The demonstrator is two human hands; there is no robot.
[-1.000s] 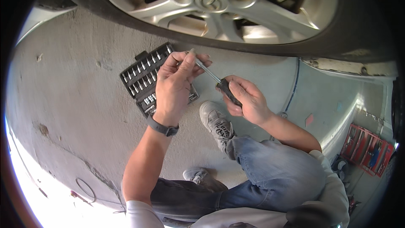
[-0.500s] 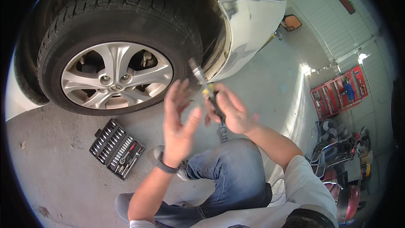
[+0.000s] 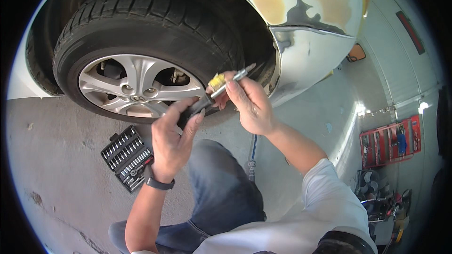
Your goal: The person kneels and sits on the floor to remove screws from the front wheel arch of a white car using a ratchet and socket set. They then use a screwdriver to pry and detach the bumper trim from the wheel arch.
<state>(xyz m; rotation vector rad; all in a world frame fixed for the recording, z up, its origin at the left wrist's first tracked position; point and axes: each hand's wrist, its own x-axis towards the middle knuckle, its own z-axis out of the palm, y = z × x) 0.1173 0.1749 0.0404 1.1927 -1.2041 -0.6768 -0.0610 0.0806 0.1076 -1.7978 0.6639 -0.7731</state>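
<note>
Screwdriver (image 3: 221, 90) slants up-right, tip past the right hand (image 3: 256, 110) pinching its shaft; left hand (image 3: 172, 145) wrapped round its handle

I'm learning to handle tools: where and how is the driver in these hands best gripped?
Probably by its black handle, coming from the lower left, as the left hand does. The handle is thicker than the slim metal shaft, which slants up to the right and has the right hand around it.
</note>
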